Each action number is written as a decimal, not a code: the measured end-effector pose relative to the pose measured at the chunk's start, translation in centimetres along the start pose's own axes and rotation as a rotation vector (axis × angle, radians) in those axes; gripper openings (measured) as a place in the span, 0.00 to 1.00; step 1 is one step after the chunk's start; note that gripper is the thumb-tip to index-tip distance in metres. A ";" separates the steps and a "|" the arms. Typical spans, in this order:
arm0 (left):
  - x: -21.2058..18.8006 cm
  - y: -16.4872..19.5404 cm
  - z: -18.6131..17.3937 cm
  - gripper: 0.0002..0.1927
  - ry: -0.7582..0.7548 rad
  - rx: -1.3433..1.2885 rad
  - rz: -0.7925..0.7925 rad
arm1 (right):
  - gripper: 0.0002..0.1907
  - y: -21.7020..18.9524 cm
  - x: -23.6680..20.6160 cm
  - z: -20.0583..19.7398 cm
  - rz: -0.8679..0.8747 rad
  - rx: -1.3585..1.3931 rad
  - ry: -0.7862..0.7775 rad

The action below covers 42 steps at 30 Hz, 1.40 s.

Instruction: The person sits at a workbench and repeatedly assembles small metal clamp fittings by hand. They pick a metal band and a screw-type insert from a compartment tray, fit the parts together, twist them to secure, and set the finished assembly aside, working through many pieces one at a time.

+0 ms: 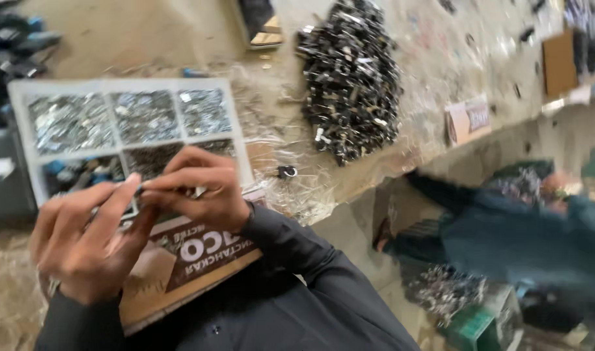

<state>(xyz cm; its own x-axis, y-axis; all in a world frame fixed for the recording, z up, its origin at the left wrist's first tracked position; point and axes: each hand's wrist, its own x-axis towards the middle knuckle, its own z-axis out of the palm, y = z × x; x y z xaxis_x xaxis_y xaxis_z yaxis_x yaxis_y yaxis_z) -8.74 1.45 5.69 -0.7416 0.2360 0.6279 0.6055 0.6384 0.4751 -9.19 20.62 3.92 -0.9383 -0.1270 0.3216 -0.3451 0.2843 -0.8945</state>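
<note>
In the head view, a small thin metal piece (195, 191) is held between the two hands, just above a white tray (242, 140) with square boxes in it. The left hand (83, 237) has its grip pinched shut on the left end of the piece, with the thumb and first finger pressed together. The right hand (197, 188) has its fingers curled over the piece, and its grip is closed on the right end. The piece is blurred and mostly hidden by the fingers, so its exact shape cannot be told, but its long side seems to run left to right, nearly flat. The tray boxes are filled with shiny silver bits and some darker bits. The front part of the tray is covered by the hands. A brown and white cardboard box (193, 260) is seen under the hands, and it is partly hidden by the dark sleeves. A big heap of small black and silver parts (353, 78) lies on the tabletop (148, 32), well apart from the hands. The tabletop is sandy brown, rough and marked. Crinkly clear plastic (304, 188) is spread beside the tray, and one small dark part (286, 171) sits on it. A small pink card (468, 121) lies near the tabletop's edge. Another person in dark blue-green clothes (518, 234) is seen lower down on the right, blurred.
</note>
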 end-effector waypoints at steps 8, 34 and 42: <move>-1.3 -0.9 1.0 0.18 0.029 -0.044 -0.037 | 0.10 0.2 1.1 -1.4 0.088 0.201 -0.133; -0.5 -2.0 0.9 0.22 0.072 -0.027 0.018 | 0.07 -0.2 1.2 0.3 0.003 -0.039 -0.028; -0.5 -2.2 0.6 0.21 0.080 -0.058 -0.007 | 0.03 0.6 1.2 -0.7 0.209 0.249 -0.090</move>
<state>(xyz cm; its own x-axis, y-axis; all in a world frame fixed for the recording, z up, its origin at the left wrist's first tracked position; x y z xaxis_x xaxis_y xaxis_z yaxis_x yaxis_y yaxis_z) -9.86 0.39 4.01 -0.7220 0.1713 0.6703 0.6178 0.5957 0.5132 -10.57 21.31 4.00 -0.9786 -0.1770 0.1045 -0.1191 0.0740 -0.9901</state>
